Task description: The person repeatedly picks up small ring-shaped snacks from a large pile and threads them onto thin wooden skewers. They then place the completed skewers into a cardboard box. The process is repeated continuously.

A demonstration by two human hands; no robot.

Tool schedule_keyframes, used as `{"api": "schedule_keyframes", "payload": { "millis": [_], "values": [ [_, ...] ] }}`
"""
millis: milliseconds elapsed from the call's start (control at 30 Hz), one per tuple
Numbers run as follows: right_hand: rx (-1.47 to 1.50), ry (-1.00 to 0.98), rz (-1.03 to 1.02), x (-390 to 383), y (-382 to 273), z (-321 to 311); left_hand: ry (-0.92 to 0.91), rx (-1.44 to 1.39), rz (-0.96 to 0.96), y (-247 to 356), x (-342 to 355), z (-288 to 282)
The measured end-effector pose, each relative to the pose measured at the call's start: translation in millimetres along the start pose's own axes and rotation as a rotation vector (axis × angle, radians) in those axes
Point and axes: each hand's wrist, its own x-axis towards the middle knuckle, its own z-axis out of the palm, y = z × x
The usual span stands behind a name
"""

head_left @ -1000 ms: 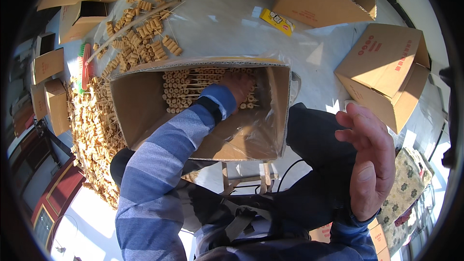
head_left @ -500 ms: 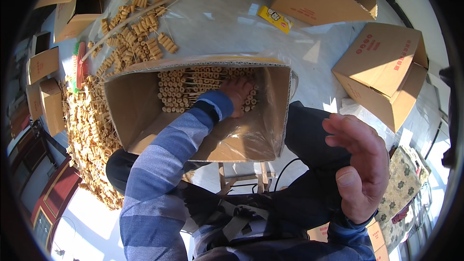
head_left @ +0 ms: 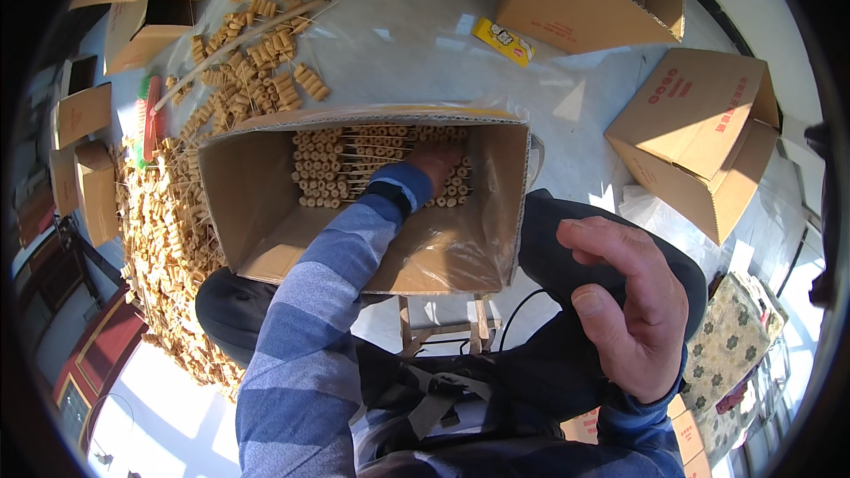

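Left hand: one, this hand (head_left: 434,164) is inside the carton, upon the rolls; its fingers are in shadow, so I cannot tell if they grip.
Right hand: one, this hand (head_left: 629,301) is above the right knee, with thumb and half-curled fingers wide apart.
Working carton: one carton (head_left: 252,190), between the knees, its mouth toward the person.
Packed rolls: many skewered rolls (head_left: 319,168) in rows at the carton's far side; too many to count exactly.
Loose rolls: one big heap (head_left: 173,257) at left, reaching far.
Brush: one, brush head (head_left: 152,115) green and red, far left.
Packet: one yellow packet (head_left: 503,41), far on the floor.
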Motion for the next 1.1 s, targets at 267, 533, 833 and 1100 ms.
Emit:
{"api": "schedule_keyframes", "payload": {
  "millis": [267, 533, 833, 1100],
  "values": [
    [-0.051, 0.007, -0.004, -6, 4, 9, 0.154, -0.112, -0.171, 63, -63, -87],
    [0.067, -0.087, -0.021, -13, 10, 32, 0.976, -0.389, -0.088, 85, -398, -146],
    [0.262, -0.268, -0.085, -62, -36, 134, 1.775, -1.339, -0.99, 6, -670, 171],
    [0.011, -0.455, -0.147, -73, -90, 197, 1.506, -1.493, -1.164, -32, -605, 294]
  ]
}}
